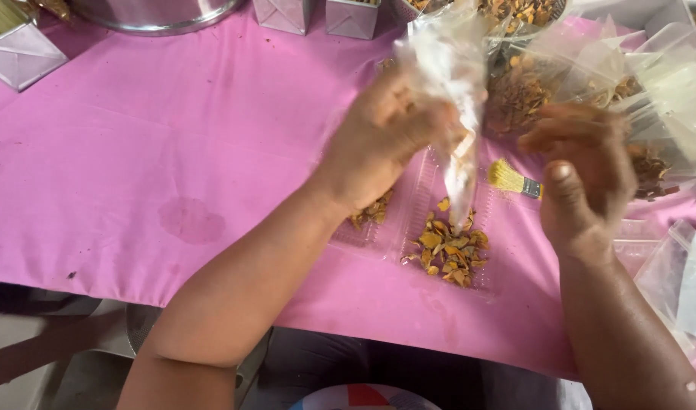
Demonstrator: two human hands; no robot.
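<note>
Over the clear tray (420, 228), the left hand's (382, 137) grip pinches a crumpled, cloudy plastic bag (447, 68); right hand (583, 178) half-curled, empty.

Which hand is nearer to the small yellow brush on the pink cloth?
The right hand: it is just to the right of the yellow brush, almost touching its ferrule. The left hand is farther left, holding a clear plastic bag.

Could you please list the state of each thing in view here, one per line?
Left hand: closed around the clear plastic bag.
Clear plastic bag: held up, tip pointing down over the tray, blurred.
Right hand: fingers curled; whether it holds the brush is unclear.
Brush: yellow bristles, lying on the cloth beside the tray.
Clear plastic tray: open, partly filled with orange-brown chips.
Pink cloth: spread flat, stained.
</note>
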